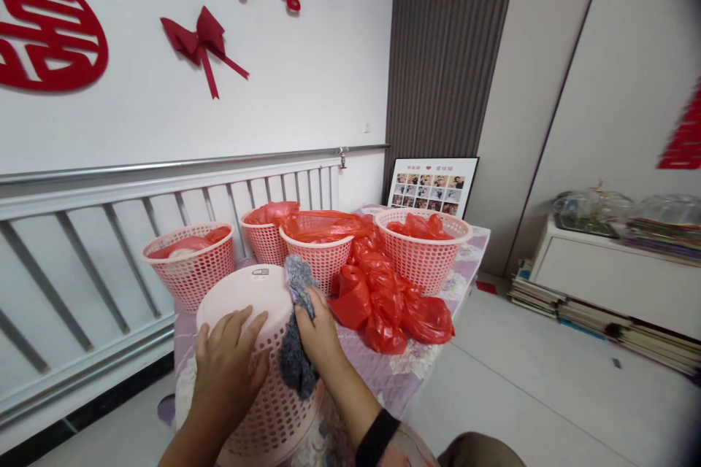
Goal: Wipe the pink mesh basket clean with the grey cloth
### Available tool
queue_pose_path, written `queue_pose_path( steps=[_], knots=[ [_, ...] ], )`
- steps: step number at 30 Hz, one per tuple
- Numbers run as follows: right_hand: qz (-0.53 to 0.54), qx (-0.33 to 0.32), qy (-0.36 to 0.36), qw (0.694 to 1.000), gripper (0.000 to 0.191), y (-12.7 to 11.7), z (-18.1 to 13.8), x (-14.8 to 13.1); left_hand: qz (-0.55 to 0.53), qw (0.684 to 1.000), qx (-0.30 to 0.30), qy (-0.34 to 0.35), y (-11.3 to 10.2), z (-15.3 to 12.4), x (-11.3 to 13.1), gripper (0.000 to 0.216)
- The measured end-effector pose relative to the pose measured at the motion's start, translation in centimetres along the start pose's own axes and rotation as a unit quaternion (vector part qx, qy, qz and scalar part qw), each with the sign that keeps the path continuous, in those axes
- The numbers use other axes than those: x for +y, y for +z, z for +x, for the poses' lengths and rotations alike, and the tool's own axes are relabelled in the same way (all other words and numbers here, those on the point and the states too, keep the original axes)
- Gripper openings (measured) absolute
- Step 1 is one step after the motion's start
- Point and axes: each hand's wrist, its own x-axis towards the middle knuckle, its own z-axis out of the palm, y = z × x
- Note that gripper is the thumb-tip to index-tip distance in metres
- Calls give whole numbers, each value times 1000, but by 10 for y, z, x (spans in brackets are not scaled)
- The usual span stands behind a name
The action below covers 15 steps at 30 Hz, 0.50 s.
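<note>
Tabletop [465,263] with a flowered purple cover carries everything I see, and it stands against the white railing [109,233]. On it I count 4 upright pink baskets [424,252], each lined with a red plastic bag, and some loose red bags [388,303] lie in a heap between them and me.

Nearest to me is the 5th one, the upturned basket [263,372], with its bottom facing up and no bag in it. I judge that the wiping of this basket is in progress: the flat bottom looks clean, but the perforated side is only partly covered by the cloth, so most of the wall is probably left.

My left hand [227,365] lies flat and open on the basket bottom and steadies it, with nothing held. My right hand [318,332] has its grip closed around the grey cloth [296,336], which hangs down and touches the side of the basket.
</note>
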Motion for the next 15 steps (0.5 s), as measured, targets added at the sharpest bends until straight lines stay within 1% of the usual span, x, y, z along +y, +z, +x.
queue_pose_path(
  steps=[2, 3, 5, 7, 9, 12, 15],
  knots=[
    [5, -16, -31, 999, 43, 0, 14, -13, -2, 1000, 3, -2, 0, 0, 0, 48],
    [10, -25, -32, 999, 42, 0, 18, -14, -3, 1000, 2, -5, -1, 1, 1, 48],
    [17, -33, -4, 999, 40, 0, 24, -7, -6, 1000, -4, -14, -2, 2, 2, 48],
    [19, -37, 31, 999, 39, 0, 23, 12, -11, 1000, -11, -20, -2, 3, 2, 48],
    [18, -47, 55, 997, 38, -1, 15, 38, -14, 1000, -14, -22, -2, 4, 3, 47],
    [10, -57, 95, 994, 34, -5, -7, 77, -15, 999, -17, -26, -2, 3, 3, 47],
    [-4, -43, 133, 990, 33, -9, -35, 105, -18, 999, -22, -27, -1, 2, 2, 49]
  ],
)
